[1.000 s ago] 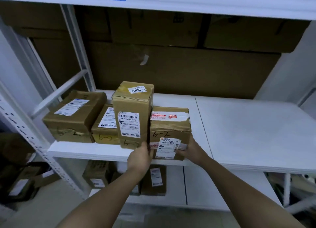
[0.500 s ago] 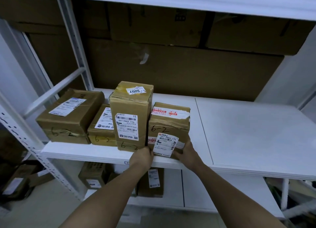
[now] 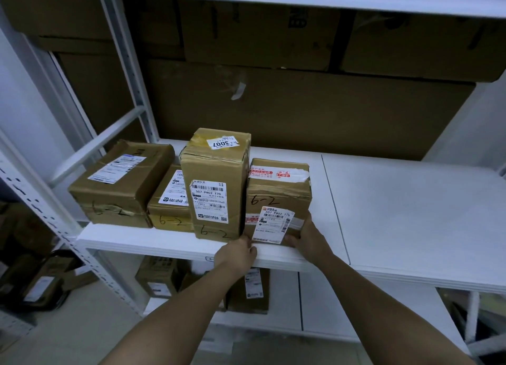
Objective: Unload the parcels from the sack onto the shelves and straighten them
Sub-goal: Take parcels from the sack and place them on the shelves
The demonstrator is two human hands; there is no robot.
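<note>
Four brown taped parcels marked "6-2" stand in a row on the white middle shelf (image 3: 169, 241). The rightmost one, a small parcel (image 3: 276, 197) with a loose white label on its front, sits beside the tall upright parcel (image 3: 216, 184) labelled 3007. My left hand (image 3: 236, 252) has its fingers curled at the small parcel's lower left front corner. Around the lower right front corner my right hand (image 3: 308, 234) grips the same parcel. A flat small parcel (image 3: 171, 203) and a wide parcel (image 3: 120, 184) lie further left. No sack is in view.
The shelf's right half (image 3: 410, 214) is bare white board. Big cardboard cartons (image 3: 301, 104) fill the back. More parcels (image 3: 156, 277) stand on the lower shelf, others lie on the floor at the left (image 3: 41, 282). A perforated white upright (image 3: 35, 197) frames the left side.
Both hands have slid the small parcel back from the shelf's front edge, against the tall parcel. The other parcels have not moved.
</note>
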